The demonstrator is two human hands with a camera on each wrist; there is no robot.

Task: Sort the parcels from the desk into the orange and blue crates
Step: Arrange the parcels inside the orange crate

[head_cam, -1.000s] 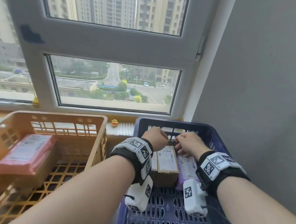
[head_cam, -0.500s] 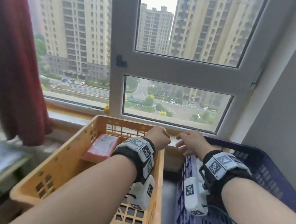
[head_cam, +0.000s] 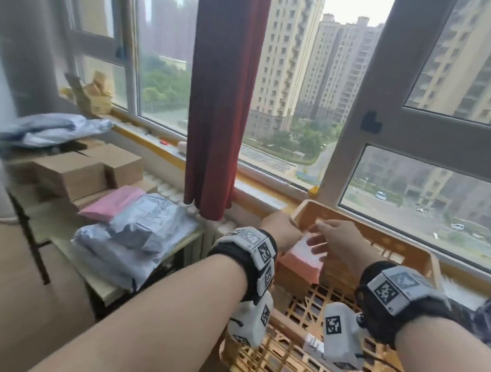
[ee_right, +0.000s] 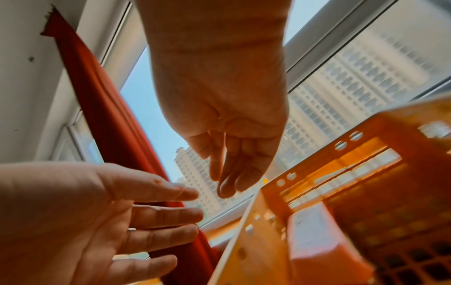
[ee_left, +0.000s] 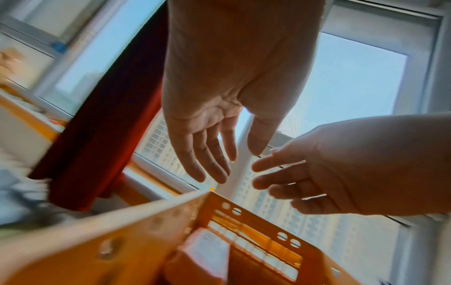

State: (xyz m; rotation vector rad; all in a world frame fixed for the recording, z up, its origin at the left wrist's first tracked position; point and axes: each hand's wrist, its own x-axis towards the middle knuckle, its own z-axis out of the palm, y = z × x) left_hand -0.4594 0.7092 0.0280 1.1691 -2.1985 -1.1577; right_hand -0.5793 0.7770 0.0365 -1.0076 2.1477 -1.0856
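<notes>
Both my hands are empty, fingers loose: my left hand over the orange crate's left rim, my right hand above its pink parcel in the far-left corner; the remaining parcels wait on the desk's near edge, so I judge I am free to fetch one.

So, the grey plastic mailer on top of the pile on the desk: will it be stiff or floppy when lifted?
Probably floppy: the grey mailer is wrinkled and sags over the parcels beneath. Its glossy film may be slippery. It likely will not roll, since it lies flat.
</notes>
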